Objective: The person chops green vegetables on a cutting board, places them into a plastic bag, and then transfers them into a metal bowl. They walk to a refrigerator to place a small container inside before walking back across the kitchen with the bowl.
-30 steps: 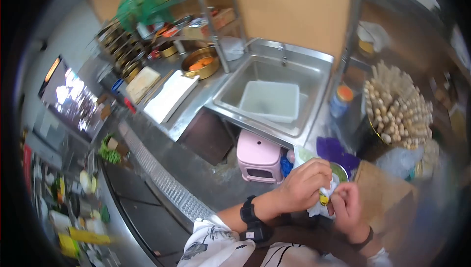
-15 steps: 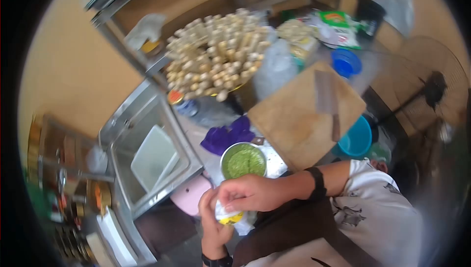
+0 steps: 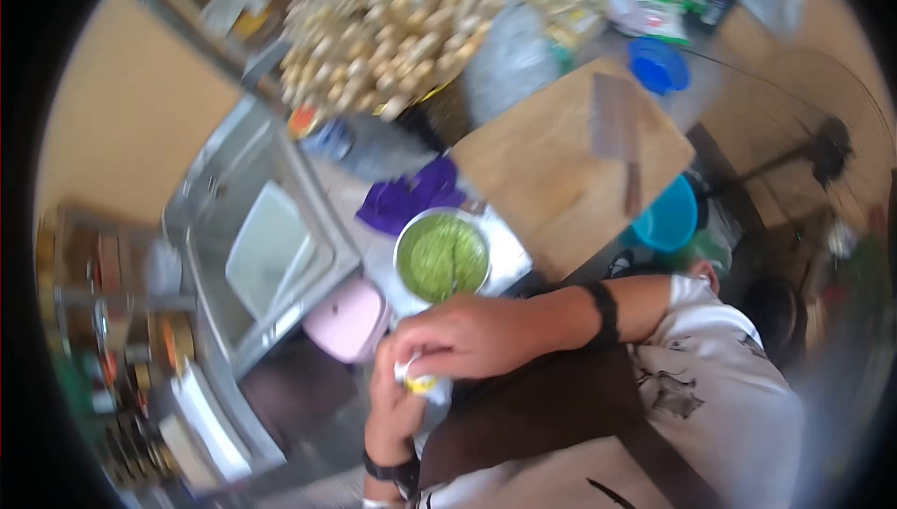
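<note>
In front of the brown apron (image 3: 551,406), my left hand (image 3: 391,395) is closed round a small white and yellow container (image 3: 422,385), whose exact kind is blurred. My right hand (image 3: 472,336) reaches across from the right, its fingers closed on the top of the same container. Just beyond my right hand stands a round metal bowl (image 3: 398,277) of green paste (image 3: 439,252), with a thin utensil handle (image 3: 454,271) in it. A purple cloth (image 3: 406,200) lies crumpled behind the bowl.
Right of the bowl is a wooden cutting board (image 3: 551,186) bearing a cleaver (image 3: 614,121). A sink (image 3: 210,191) and pink lid-like object (image 3: 348,319) lie left. Behind are bundled pale stalks (image 3: 392,28); a teal bucket (image 3: 671,215) and fan (image 3: 827,149) stand right.
The view has tilted, so the bowl and table items sit higher and further left. Both hands stay together on the small container, which is now more covered by my fingers.
</note>
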Available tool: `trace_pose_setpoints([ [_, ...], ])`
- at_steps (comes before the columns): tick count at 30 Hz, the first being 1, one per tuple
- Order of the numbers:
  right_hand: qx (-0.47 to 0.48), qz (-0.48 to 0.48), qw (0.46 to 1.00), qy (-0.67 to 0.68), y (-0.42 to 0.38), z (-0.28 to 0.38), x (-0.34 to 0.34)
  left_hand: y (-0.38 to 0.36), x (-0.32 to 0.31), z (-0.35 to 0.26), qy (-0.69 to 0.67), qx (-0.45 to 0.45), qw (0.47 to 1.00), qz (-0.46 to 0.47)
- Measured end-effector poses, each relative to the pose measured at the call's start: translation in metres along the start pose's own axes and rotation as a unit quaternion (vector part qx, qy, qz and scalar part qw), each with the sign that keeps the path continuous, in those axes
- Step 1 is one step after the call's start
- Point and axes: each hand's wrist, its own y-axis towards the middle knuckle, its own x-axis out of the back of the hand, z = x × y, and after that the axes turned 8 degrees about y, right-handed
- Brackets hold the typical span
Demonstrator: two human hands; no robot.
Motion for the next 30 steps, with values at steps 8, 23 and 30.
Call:
trace_pose_setpoints([
  [8,-0.192,-0.274,0.907,-0.254,-0.049,-0.105,0.086,-0.043,-0.011,-0.005,-0.196,0.081,0.957,-0.2],
  [23,-0.376,-0.076,0.923,-0.029,-0.023,-0.149,0.054,-0.099,-0.047,0.016,-0.255,0.271,0.783,-0.498],
  [30,-0.349,0.102,0.932,-0.008,0.047,-0.145,-0.054,-0.165,-0.038,0.067,-0.372,0.269,0.757,-0.465],
])
